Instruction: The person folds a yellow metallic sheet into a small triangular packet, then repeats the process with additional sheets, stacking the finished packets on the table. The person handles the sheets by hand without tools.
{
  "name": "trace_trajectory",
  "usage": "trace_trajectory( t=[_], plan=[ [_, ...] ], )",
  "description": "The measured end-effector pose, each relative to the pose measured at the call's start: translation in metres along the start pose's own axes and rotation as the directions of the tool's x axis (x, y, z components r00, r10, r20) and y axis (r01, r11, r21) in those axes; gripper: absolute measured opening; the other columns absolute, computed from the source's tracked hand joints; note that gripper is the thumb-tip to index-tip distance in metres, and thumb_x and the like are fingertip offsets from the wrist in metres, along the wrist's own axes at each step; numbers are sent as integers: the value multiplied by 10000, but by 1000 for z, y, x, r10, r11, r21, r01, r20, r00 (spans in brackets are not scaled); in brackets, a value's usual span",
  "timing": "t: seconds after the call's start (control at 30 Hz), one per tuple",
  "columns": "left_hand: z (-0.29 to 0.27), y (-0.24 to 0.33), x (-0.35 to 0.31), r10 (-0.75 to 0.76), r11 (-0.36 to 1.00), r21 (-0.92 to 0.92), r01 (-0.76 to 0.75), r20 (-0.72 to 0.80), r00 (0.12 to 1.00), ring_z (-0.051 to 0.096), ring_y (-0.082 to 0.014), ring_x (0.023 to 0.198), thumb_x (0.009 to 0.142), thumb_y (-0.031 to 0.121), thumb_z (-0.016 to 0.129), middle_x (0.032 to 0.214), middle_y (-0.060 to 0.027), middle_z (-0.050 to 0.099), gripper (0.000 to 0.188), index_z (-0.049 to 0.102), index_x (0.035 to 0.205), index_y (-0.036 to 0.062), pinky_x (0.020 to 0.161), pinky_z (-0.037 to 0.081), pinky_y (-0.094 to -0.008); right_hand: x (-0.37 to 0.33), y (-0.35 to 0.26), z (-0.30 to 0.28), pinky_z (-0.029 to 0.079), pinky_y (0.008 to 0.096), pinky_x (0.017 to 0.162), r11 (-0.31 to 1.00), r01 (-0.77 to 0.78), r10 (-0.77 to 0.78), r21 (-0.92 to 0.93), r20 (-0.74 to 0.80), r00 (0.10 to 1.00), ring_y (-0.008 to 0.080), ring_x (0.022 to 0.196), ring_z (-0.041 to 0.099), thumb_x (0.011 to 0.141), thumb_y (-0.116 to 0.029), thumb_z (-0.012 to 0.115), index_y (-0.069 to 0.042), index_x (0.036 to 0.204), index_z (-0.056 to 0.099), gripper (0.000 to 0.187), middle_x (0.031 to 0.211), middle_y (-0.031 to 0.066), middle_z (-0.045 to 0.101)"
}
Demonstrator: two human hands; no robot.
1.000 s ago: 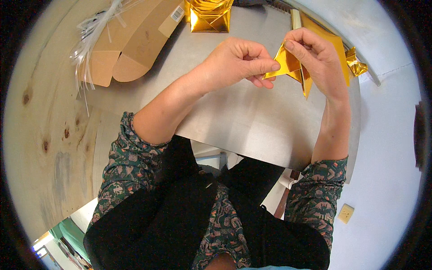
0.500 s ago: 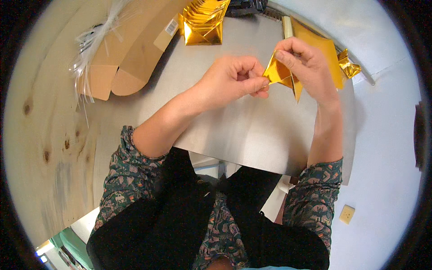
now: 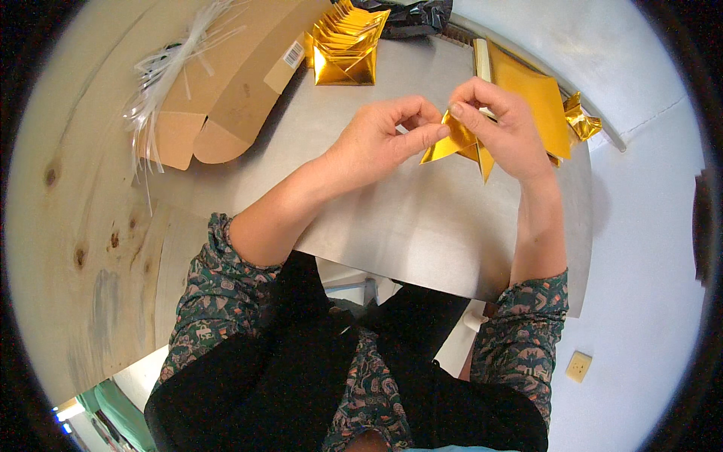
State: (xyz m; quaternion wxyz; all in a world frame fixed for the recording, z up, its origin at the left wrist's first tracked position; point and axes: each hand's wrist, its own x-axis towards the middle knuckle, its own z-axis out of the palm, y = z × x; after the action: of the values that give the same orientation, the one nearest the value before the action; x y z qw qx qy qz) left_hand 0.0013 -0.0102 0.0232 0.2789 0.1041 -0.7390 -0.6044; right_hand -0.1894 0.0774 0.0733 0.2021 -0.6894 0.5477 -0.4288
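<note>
A small piece of shiny gold foil paper [image 3: 458, 143], with pointed, folded corners, is held up above the metal tabletop between my two hands. My right hand [image 3: 508, 132] pinches its upper part between thumb and fingers. From the left, my left hand [image 3: 380, 139] meets the foil's upper left edge, thumb and forefinger closed on it. Some of the foil is hidden behind the right hand's fingers. Just beyond the right hand lies a pile of flat gold sheets [image 3: 535, 94]. A fanned row of folded gold foil pieces [image 3: 345, 64] sits farther back, beyond my left hand.
An opened cardboard box [image 3: 248, 90] lies at the far left, with a bundle of clear plastic strips [image 3: 162, 90] over it. Black plastic [image 3: 422, 19] sits at the back, crumpled gold foil [image 3: 584, 124] at the far right. Plywood [image 3: 98, 196] borders the metal table [image 3: 361, 218] on the left.
The foil piece has turned, and one of its points now sticks out to the lower left. My left fingers have shifted up its edge. The right hand has moved slightly left and nearer.
</note>
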Motion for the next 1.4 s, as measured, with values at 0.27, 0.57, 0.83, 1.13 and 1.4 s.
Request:
trace_trajectory(
  t=[0.27,0.57,0.83,1.13,1.4],
  plan=[
    [0,-5,-4,23,999,30,-21,-44,999,539,-24,693,983,155,627,782,50,587,137,605,897,50,605,447,-197,-1,-2,8,447,256,696,999,-23,23,38,18,1000,78,755,527,915,-144,649,-36,886,624,115,776,-15,593],
    [2,-5,-3,8,1000,10,-8,-23,1000,555,-31,737,969,119,637,827,37,605,82,603,983,46,648,464,-204,-1,0,3,447,256,704,997,-62,62,37,4,998,74,759,525,918,-147,646,-31,886,629,121,793,-28,608],
    [-4,-6,-4,19,999,-49,-15,84,996,572,-39,788,960,111,650,849,39,611,107,605,1029,45,692,473,-209,-1,1,1,447,256,701,999,-38,38,25,6,999,74,748,525,909,-161,660,-33,873,638,135,773,-34,605],
    [-16,-7,7,1,976,-219,3,20,1000,596,-62,749,984,235,631,855,13,656,188,656,1008,50,681,494,-226,1,0,-5,473,257,802,999,-34,35,8,-100,994,106,885,596,936,-139,625,-50,1075,693,178,997,17,683],
    [-45,2,12,-141,911,-412,30,-243,960,601,-61,789,961,267,658,848,17,658,174,680,976,95,704,499,-229,7,0,-23,418,350,1047,837,253,-365,-485,-152,918,265,1212,559,877,65,505,-116,1237,653,429,1308,111,608]
  ],
)
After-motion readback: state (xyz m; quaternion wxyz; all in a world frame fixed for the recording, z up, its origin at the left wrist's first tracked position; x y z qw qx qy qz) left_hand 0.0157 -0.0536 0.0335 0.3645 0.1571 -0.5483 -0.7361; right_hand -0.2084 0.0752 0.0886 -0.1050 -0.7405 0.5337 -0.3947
